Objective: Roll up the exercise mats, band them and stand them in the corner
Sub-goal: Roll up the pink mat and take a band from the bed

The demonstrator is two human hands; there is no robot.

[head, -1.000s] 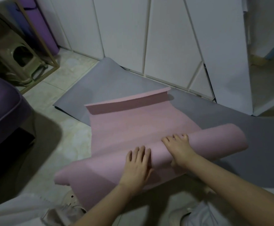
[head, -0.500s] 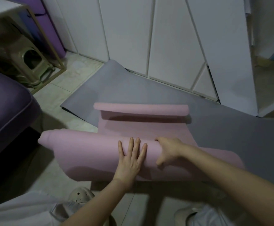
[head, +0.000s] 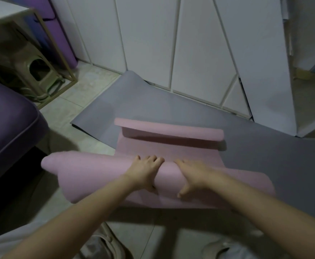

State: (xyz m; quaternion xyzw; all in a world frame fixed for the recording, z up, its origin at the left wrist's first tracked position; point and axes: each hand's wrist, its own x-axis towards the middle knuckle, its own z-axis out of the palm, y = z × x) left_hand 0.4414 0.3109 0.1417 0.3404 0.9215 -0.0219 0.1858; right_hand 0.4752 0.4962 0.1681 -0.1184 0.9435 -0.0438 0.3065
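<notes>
A pink exercise mat [head: 96, 172] lies partly rolled across a flat grey mat [head: 265, 156] on the tiled floor. The thick roll runs from left to right just in front of me, its left end sticking out past the grey mat. The pink mat's far edge [head: 171, 130] curls up on itself. My left hand [head: 145, 171] grips the middle of the roll, fingers curled over its top and thumb on the near side. My right hand [head: 192, 176] grips the roll beside it in the same way.
A rolled purple mat [head: 59, 34] stands in the far left corner against white cabinet doors [head: 199, 43]. A green plastic stool [head: 38, 71] sits under a framed side table. A dark purple seat [head: 7, 124] fills the left. My shoes [head: 104, 245] are at the bottom.
The roll has advanced away from me and grown thicker, and less flat pink mat shows. Both hands went from lying on the roll to curling over its top, close together.
</notes>
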